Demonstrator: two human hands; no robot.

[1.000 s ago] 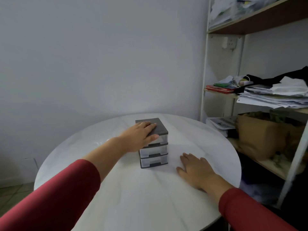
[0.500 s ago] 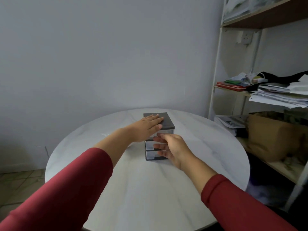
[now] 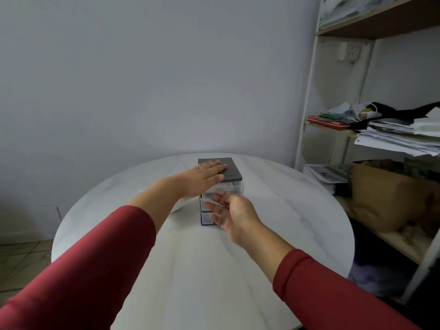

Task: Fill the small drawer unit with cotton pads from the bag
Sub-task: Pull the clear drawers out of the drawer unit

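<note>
Both arms in red sleeves reach forward over the round white table (image 3: 190,277). The left hand (image 3: 202,177) lies flat on the dark top of the small drawer unit (image 3: 227,169), fingers straight and together, palm down. The drawer unit stands upright near the middle of the table. The right hand (image 3: 232,213) is held up against its front, fingers loosely bent with the tips at the clear top drawer (image 3: 235,188). Motion blur hides whether they grip it.

Our right hand (image 3: 234,214) has left the table (image 3: 285,210) and come to the drawer unit (image 3: 220,172); the top drawer (image 3: 234,188) now sits right at its fingertips (image 3: 220,193).
</note>
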